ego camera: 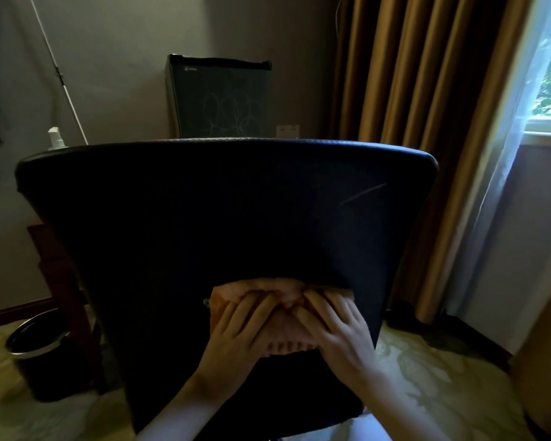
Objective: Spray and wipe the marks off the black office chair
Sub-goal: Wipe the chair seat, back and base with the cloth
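Pressing an orange cloth [280, 300] flat on the lower chair [204, 218] back: left hand [236, 338] & right hand [337, 332], fingers spread, palms down, not gripping. Faint mark [363, 194] upper right.

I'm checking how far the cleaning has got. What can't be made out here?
- Chair front and seat: hidden behind its own backrest.
- Spray bottle: only the white top shows above the chair edge.
- Cloth: largely covered by the left hand and right hand.
- Marks: one faint streak shows; the rest of the back is too dark to judge.
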{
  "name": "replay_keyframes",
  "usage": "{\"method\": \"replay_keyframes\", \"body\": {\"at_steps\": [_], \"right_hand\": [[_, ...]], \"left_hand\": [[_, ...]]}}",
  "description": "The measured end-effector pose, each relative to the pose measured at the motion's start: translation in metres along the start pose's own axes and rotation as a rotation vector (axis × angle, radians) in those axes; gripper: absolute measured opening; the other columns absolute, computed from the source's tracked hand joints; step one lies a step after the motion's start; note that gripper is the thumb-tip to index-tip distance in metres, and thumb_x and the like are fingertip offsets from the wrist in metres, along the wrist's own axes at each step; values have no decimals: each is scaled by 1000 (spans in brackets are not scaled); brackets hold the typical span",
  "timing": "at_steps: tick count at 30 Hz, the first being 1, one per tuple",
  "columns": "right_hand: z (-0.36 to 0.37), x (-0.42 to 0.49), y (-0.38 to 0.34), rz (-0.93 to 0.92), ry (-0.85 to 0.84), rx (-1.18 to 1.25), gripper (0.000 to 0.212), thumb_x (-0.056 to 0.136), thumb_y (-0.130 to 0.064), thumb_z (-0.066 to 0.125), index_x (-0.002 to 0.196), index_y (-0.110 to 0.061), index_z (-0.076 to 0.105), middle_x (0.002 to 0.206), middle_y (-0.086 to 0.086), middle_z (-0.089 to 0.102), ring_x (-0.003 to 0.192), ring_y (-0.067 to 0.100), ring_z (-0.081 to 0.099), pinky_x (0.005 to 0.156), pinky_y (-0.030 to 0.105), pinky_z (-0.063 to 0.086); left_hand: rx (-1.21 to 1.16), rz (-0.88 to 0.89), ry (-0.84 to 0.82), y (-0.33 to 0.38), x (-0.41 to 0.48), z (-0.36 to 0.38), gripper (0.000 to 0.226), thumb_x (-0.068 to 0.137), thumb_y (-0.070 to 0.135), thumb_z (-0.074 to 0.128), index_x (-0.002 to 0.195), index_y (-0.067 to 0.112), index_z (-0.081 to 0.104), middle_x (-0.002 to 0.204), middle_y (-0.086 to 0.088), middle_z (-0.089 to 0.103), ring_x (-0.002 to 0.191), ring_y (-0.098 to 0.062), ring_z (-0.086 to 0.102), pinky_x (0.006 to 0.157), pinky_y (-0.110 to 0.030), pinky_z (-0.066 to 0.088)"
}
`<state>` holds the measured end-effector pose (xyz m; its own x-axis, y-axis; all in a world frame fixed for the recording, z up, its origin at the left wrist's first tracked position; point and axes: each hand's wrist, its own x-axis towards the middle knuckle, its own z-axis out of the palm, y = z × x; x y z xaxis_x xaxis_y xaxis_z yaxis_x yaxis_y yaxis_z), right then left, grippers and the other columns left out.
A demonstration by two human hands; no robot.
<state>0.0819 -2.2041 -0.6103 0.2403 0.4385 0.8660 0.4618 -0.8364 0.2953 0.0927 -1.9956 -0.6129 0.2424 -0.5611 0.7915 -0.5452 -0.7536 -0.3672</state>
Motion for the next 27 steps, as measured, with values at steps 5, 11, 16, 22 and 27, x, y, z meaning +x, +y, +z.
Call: {"method": "replay_keyframes", "body": {"at_steps": [5, 11, 16, 22, 27], "right_hand": [[-34, 40, 35, -10, 118, -73, 19, 96, -10, 51, 110, -16, 63, 119, 5, 53, 102, 28, 54, 80, 44, 50], [-78, 99, 92, -14, 226, -129, 27, 91, -18, 65, 116, -16, 56, 123, 9, 52, 109, 33, 51, 86, 49, 48], [-88, 109, 108, 25, 285, -101, 34, 88, -24, 71, 117, -15, 56, 124, 10, 55, 115, 31, 49, 89, 50, 49], [-53, 71, 87, 174, 300, -1, 21, 82, -4, 72, 103, -4, 69, 115, 19, 62, 111, 36, 53, 95, 47, 46], [-22, 14, 60, 239, 144, 90, 19, 87, -10, 65, 106, -11, 62, 116, 17, 63, 113, 32, 51, 90, 47, 48]], "left_hand": [[-9, -27, 85, 3, 58, -15, 50, 86, 27, 54, 134, 17, 44, 140, -3, 38, 123, -27, 42, 103, -45, 35], [36, 10, 247, 4, 152, -54, 34, 102, 27, 32, 130, 14, 46, 141, -8, 45, 124, -29, 40, 105, -43, 33], [71, 19, 286, 8, 180, -60, 35, 103, 29, 31, 126, 14, 51, 136, -9, 55, 125, -29, 40, 106, -40, 33], [111, 14, 304, 18, 146, -30, 24, 99, 24, 53, 121, 17, 58, 128, -4, 62, 117, -26, 47, 92, -43, 47], [90, 28, 167, 30, 86, 6, 27, 94, 28, 60, 119, 18, 62, 131, -2, 60, 121, -25, 50, 96, -44, 44]]}}
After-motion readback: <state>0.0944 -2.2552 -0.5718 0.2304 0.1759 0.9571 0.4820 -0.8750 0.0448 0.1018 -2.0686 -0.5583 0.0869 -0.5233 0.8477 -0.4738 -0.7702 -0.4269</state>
